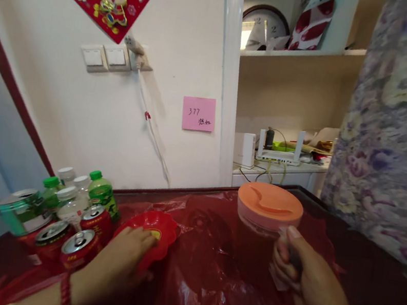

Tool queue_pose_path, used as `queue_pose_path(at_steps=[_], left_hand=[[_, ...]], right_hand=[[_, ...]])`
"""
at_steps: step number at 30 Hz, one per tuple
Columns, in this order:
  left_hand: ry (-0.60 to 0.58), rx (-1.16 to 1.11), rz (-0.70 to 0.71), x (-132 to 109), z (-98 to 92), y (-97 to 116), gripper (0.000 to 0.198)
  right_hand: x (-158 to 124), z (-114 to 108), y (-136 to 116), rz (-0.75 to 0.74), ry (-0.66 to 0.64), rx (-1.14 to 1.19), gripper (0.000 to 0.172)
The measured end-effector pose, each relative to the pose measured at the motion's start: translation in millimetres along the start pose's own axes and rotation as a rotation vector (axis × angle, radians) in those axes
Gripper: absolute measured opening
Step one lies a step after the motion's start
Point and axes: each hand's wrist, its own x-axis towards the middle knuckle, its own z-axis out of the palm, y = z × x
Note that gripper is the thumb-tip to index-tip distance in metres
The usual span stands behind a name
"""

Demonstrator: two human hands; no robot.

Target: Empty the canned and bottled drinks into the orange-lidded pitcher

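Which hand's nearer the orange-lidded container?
Right. The right hand is just in front of the orange-lidded container, toward its right side; the left hand is well off to its left, at the red scalloped dish.

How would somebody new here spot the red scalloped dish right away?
On the dark table partly covered with crinkled red plastic sheeting, find the upright red metal cans at the left. Just right of them, partly hidden behind the left hand, sits the shallow red dish. Its wavy, petal-like rim and yellow centre mark set it apart from the round cans.
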Motion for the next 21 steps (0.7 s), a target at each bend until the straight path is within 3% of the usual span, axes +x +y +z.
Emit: queue_pose_path(at_steps=[3, 6, 14, 21], left_hand=[[-0.087, 0.159, -0.044, -8.2, 29.9, -1.2, 0.029], [-0.084, 0.226, -0.026, -3.0, 46.1, -1.0, 0.026], [0.198, 0.278, 0.174, 4.9, 54.6, 2.4, 0.014], [0.348, 0.261, 0.425, 19.7, 73.9, 29.5, 0.012]], right_hand=[[-1.9, 0.0, -2.4, 0.006, 0.013, -0.015, 0.067], [-3.1, 0.1, -4.7, 0.029, 0.02, -0.037, 0.069], [-1.6, -2.1, -2.8, 0.072, 0.01, -0.035, 0.07], [1.0, -6.1, 2.6, 0.129, 0.024, 0.012, 0.067]])
